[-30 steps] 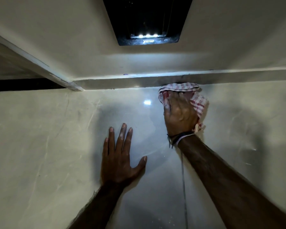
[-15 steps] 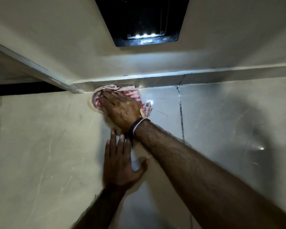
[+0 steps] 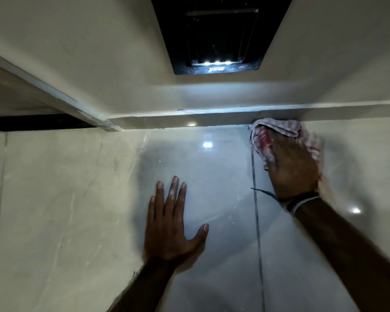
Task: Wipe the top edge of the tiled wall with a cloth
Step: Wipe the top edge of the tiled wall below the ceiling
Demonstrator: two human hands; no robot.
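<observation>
A glossy pale tiled wall [image 3: 77, 210] fills the lower view; its top edge [image 3: 185, 127] runs under a narrow ledge. My right hand [image 3: 295, 163] presses a red-and-white checked cloth [image 3: 277, 129] against the wall right at that top edge, just right of a vertical grout line. The cloth is bunched over and around my fingers. A dark band sits on that wrist. My left hand [image 3: 170, 224] lies flat on the tile lower down, fingers spread, holding nothing.
Above the ledge rises a plain painted wall with a black rectangular fixture [image 3: 214, 37] showing three small lights. A white beam [image 3: 54, 95] runs diagonally in from the left to the corner. A dark gap [image 3: 32, 122] lies under it.
My right hand has swept the cloth along the top edge, from the right to the left corner and back to the right. My left hand stays flat on the tile.
</observation>
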